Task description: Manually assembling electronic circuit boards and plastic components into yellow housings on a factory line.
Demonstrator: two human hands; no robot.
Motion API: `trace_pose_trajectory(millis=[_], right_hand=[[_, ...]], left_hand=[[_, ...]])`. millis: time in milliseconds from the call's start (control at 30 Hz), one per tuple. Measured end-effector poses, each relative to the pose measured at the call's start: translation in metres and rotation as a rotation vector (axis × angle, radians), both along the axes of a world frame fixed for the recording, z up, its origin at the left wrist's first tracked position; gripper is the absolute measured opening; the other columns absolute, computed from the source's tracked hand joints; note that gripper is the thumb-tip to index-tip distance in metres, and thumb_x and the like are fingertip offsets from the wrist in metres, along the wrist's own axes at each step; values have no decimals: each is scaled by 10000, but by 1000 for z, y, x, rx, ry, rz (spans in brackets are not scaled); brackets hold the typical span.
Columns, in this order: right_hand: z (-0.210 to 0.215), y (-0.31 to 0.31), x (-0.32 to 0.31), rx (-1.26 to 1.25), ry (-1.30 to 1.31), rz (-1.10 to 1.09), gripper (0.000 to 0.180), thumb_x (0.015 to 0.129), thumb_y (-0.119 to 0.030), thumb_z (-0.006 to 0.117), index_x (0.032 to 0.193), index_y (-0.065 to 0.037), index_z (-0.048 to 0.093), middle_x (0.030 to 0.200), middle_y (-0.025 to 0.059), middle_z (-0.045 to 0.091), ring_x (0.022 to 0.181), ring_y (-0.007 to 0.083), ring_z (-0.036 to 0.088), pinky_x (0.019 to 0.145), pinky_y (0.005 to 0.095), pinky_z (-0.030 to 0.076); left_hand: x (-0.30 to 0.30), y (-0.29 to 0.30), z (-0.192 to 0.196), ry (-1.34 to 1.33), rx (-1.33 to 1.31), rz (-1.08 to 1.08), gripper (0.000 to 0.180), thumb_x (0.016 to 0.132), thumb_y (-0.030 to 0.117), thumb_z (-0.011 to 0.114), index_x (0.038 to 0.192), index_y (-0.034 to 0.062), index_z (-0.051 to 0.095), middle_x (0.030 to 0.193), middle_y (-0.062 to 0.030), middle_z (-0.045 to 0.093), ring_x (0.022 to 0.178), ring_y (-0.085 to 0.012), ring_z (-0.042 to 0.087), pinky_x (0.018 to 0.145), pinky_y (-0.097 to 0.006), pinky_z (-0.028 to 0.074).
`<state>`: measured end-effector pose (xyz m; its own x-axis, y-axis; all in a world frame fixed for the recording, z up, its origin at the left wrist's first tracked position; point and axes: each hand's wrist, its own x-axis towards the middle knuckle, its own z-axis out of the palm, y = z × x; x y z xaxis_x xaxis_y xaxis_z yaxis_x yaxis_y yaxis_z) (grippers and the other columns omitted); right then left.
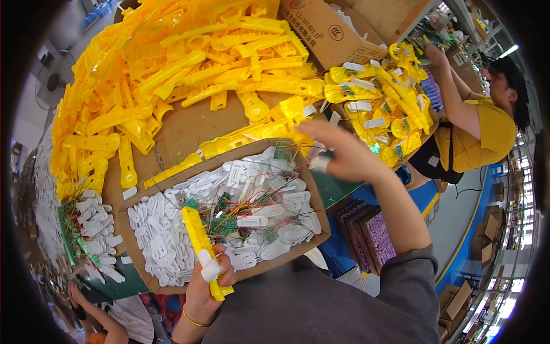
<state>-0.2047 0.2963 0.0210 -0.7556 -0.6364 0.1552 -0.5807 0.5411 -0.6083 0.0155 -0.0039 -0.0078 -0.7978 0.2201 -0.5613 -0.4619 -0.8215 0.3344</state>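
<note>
My left hand point(209, 284) is closed around a long, narrow yellow plastic part point(197, 235), which stands tilted over the near edge of a cardboard tray point(321, 221). White tape wraps one of its fingers. Inside the tray lie white plastic pieces point(166, 241), green circuit boards point(224, 207) and thin red and black wires point(258, 200). My right hand point(349, 152) is at the tray's far right corner, fingers stretched out and thumb apart. Its fingertips are close to a yellow part point(292, 112); whether they touch it, I cannot tell.
A large heap of yellow parts point(189, 63) covers the far left. Assembled yellow parts with white pieces point(378, 103) lie at far right, before a co-worker in a yellow shirt point(478, 129). More white pieces point(94, 221) lie left. Another person's arm point(94, 309) is lower left.
</note>
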Motion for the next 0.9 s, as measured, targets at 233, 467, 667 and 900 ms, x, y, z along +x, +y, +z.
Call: trace_pose_trajectory(millis=[233,467,667,900], right_hand=[[-7,-35,18,249,439,-224,452,683,-29,632,1129,-92,586,775,147,577,668,320,583,566,388,467],[37,-89,51,-12,374,-214,331,691,38,633,1011,-48,637,830,100,593,728,264,590,638,318,473],[23,-115,60,-16,281,-3,416,606,42,597,1008,-56,637,953,76,599,925,294,548,761,375,466],[-5,-162,73,173,315,495,392,542,-8,645,927,-84,658,950,52,599,925,267,532,728,362,462]], left_hand=[[0,-8,10,27,-50,-7,372,788,153,612,1123,74,470,737,-14,464,557,-105,393,547,-259,329],[5,-29,20,188,-137,152,438,759,180,657,1135,80,456,755,-5,460,545,-76,395,525,-233,314],[5,-48,15,214,-182,267,439,768,174,646,1153,79,457,760,-5,450,545,-79,397,525,-229,311],[1,-40,15,163,-159,194,430,772,183,633,1150,77,457,760,-4,452,550,-80,396,517,-228,306]])
